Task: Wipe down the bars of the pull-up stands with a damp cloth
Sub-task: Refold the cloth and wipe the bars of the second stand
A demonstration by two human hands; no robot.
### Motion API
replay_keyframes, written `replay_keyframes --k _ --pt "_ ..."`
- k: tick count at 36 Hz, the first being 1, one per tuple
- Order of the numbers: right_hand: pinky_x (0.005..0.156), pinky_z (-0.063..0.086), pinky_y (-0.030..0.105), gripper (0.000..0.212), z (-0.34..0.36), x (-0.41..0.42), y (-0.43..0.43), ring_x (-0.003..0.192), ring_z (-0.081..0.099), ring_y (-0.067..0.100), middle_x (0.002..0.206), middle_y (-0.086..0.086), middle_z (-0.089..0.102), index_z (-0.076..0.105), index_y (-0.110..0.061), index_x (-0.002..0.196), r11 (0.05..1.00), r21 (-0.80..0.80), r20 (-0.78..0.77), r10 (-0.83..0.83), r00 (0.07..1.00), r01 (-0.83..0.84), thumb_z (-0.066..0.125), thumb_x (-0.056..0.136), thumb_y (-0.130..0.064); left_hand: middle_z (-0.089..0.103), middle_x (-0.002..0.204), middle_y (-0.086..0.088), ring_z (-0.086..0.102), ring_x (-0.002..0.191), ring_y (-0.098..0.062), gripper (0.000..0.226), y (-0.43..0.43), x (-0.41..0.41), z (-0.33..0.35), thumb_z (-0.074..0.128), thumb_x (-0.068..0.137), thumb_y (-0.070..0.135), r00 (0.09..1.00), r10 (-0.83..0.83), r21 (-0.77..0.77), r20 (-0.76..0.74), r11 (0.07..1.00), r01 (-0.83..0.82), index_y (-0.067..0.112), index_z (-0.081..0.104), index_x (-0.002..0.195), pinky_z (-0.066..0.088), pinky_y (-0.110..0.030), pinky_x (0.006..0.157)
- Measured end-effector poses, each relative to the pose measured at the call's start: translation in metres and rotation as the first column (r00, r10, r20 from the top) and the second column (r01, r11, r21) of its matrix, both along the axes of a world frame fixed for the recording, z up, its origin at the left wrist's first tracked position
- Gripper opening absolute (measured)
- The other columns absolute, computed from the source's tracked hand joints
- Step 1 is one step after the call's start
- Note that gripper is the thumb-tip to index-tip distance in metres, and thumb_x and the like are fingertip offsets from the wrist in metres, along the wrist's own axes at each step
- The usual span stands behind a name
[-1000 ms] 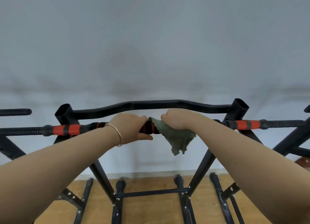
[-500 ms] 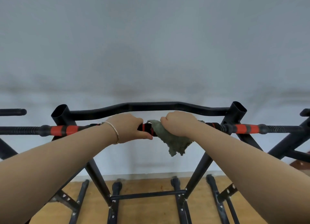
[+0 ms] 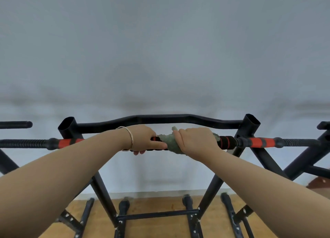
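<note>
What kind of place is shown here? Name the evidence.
Probably a home gym or exercise room: black pull-up stands with red-and-black foam grips stand on a wooden floor against a plain wall.

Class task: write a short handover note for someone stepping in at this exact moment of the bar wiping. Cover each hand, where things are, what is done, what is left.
Left hand: bare, fingers closed around the padded bar.
Right hand: grips the green cloth, wrapped on that bar mid-span, beside the left hand.
Done: cannot tell how much is wiped.
Left: judging by position, the orange grips, ribbed ends and curved top bar.
</note>
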State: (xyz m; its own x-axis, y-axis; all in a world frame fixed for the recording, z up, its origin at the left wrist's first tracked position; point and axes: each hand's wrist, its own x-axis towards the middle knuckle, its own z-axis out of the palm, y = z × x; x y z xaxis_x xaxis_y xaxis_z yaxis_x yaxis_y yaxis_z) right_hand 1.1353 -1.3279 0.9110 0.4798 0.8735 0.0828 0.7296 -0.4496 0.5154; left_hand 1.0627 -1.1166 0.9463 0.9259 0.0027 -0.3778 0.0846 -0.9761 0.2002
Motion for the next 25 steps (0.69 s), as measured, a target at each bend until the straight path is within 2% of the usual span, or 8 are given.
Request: replay_keyframes --k 5,8,12,19,21,22,23,25 --pt "0.042 0.017 0.018 0.059 0.001 0.003 -0.003 0.045 0.043 0.018 0.064 0.0 0.041 0.06 -0.008 0.112 0.999 0.039 -0.019 0.006 1.0 -0.005 0.089 0.063 -0.023 0.072 0.078 -0.001 0.066 0.057 -0.012 0.059 -0.001 -0.003 0.0 0.039 0.09 0.072 0.999 -0.016 0.033 0.04 0.999 0.014 0.017 0.06 0.09 0.052 -0.027 0.052" --pt "0.041 0.017 0.021 0.066 0.006 0.002 -0.002 0.052 0.044 0.019 0.071 0.002 0.04 0.046 -0.005 0.129 0.999 -0.032 -0.029 -0.036 0.999 0.035 0.081 0.076 -0.024 0.072 0.077 -0.001 0.069 0.061 -0.015 0.061 0.0 -0.003 -0.001 0.037 0.088 0.075 0.999 -0.011 0.043 0.041 0.999 0.01 0.018 0.058 0.086 0.061 -0.035 0.065" --pt "0.048 0.036 0.029 0.082 0.006 0.0 0.002 0.076 0.059 0.02 0.098 0.002 0.057 0.013 -0.008 0.152 0.995 -0.027 0.017 -0.096 0.995 0.096 0.065 0.093 -0.029 0.072 0.077 -0.001 0.066 0.059 -0.015 0.061 -0.001 -0.003 -0.002 0.035 0.089 0.076 0.998 -0.021 0.105 0.066 0.994 0.014 0.019 0.056 0.085 0.054 -0.028 0.058" --pt "0.061 0.047 0.033 0.08 0.018 -0.003 0.003 0.078 0.059 0.024 0.104 0.005 0.062 0.015 -0.011 0.154 0.953 0.219 -0.161 -0.177 0.971 0.21 0.065 0.093 -0.026 0.07 0.077 0.002 0.071 0.069 -0.017 0.067 0.0 -0.005 -0.001 0.018 0.092 0.074 0.997 -0.03 0.111 0.076 0.994 0.021 0.02 0.058 0.088 0.057 -0.032 0.062" --pt "0.055 0.047 0.034 0.059 0.021 -0.001 -0.002 0.067 0.06 0.027 0.09 0.007 0.064 0.038 -0.006 0.138 0.908 0.365 -0.175 -0.148 0.973 0.204 0.069 0.09 -0.022 0.067 0.074 0.003 0.07 0.07 -0.018 0.071 0.0 -0.005 0.0 0.015 0.091 0.074 0.993 -0.058 0.137 0.105 0.99 0.043 0.019 0.059 0.087 0.057 -0.036 0.071" --pt "0.057 0.047 0.036 0.03 0.023 -0.001 -0.008 0.064 0.058 0.029 0.08 0.007 0.061 0.05 -0.007 0.12 0.852 0.463 -0.238 -0.145 0.96 0.244 0.059 0.097 -0.024 0.065 0.073 0.003 0.067 0.071 -0.018 0.071 0.0 -0.005 0.001 0.014 0.091 0.074 0.988 -0.076 0.169 0.131 0.984 0.053 0.019 0.059 0.085 0.055 -0.036 0.072" --pt "0.061 0.043 0.037 0.023 0.027 0.001 -0.014 0.065 0.054 0.03 0.072 0.007 0.056 0.054 -0.008 0.1 0.772 0.55 -0.341 -0.142 0.929 0.32 0.044 0.104 -0.028 0.063 0.074 0.002 0.063 0.071 -0.018 0.071 0.0 -0.005 0.002 0.014 0.091 0.073 0.984 -0.089 0.196 0.156 0.979 0.057 0.019 0.058 0.084 0.052 -0.036 0.072" --pt "0.065 0.036 0.036 0.043 0.033 0.003 -0.022 0.066 0.05 0.031 0.063 0.006 0.046 0.049 -0.008 0.081 0.658 0.626 -0.49 -0.084 0.868 0.417 0.025 0.107 -0.033 0.062 0.076 0.0 0.06 0.072 -0.018 0.066 -0.001 -0.004 0.0 0.015 0.091 0.074 0.981 -0.079 0.193 0.179 0.98 0.044 0.022 0.057 0.084 0.049 -0.036 0.071"
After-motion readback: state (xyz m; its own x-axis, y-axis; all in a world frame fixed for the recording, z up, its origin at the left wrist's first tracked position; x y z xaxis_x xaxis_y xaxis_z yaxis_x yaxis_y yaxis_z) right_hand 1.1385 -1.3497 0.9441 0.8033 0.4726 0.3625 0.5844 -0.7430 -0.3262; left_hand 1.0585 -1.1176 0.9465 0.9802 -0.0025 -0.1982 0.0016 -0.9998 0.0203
